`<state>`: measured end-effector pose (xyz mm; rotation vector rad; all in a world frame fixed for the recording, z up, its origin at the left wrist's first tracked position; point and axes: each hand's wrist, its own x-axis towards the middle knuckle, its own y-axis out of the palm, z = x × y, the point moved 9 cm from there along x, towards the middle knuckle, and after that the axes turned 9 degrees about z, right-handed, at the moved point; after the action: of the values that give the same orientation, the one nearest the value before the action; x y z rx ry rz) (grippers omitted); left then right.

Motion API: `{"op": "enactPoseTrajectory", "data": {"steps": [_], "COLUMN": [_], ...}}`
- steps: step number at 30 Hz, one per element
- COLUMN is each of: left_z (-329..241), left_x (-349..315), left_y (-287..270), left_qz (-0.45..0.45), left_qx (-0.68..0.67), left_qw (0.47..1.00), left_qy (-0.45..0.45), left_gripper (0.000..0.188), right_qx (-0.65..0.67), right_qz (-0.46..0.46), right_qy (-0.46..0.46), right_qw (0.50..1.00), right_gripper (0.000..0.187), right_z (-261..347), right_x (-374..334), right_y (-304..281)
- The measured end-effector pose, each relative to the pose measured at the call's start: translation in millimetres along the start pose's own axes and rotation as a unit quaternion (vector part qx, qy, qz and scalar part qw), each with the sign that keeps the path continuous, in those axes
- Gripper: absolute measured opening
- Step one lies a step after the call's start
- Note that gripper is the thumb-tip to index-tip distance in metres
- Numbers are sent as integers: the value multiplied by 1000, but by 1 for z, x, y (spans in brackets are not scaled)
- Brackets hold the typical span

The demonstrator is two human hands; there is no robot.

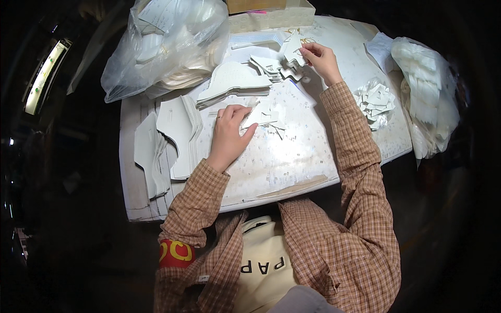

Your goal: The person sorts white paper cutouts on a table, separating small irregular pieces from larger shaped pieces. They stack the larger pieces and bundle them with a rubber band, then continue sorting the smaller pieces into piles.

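At the far side of the table, my right hand (322,61) is closed in a pinch on the edge of a white cut sheet piece (293,51). That piece is tilted up and partly blurred, above a small stack of similar pieces (267,67). My left hand (231,134) rests on the tabletop, thumb and fingers apart, beside a loose pile of small white cut pieces (262,116). Its fingertips and thumb reach the pile's left edge. Just beyond it sits a stack of larger curved white sheets (235,79).
More shaped sheet stacks (180,133) stand at the table's left edge. A bulging clear plastic bag (180,47) of sheets fills the back left. Small scraps in plastic (377,100) and another filled bag (429,94) are at the right. A cardboard box (271,18) stands behind.
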<state>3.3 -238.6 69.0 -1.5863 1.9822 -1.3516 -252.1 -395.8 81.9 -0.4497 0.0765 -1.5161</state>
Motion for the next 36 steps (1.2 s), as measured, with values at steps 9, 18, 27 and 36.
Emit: {"op": "enactPoseTrajectory", "data": {"steps": [9, 18, 27, 36], "left_z": [12, 20, 37, 55], "left_x": [-4, 0, 2, -5], "left_y": [8, 9, -1, 0], "left_qz": [14, 4, -46, -74], "left_qx": [59, -89, -307, -530], "left_qw": [998, 994, 946, 818], "left_qy": [-30, -60, -95, -209], "left_gripper": [31, 22, 18, 21], "right_qx": [-282, -384, -388, -328], "right_qz": [-1, 73, -31, 377], "right_qy": [9, -9, -98, -212], "right_qw": [960, 920, 916, 840], "right_gripper": [30, 78, 52, 42], "right_z": [-13, -12, 22, 59], "right_x": [-13, -17, -28, -103], "right_y": [20, 56, 37, 144]}}
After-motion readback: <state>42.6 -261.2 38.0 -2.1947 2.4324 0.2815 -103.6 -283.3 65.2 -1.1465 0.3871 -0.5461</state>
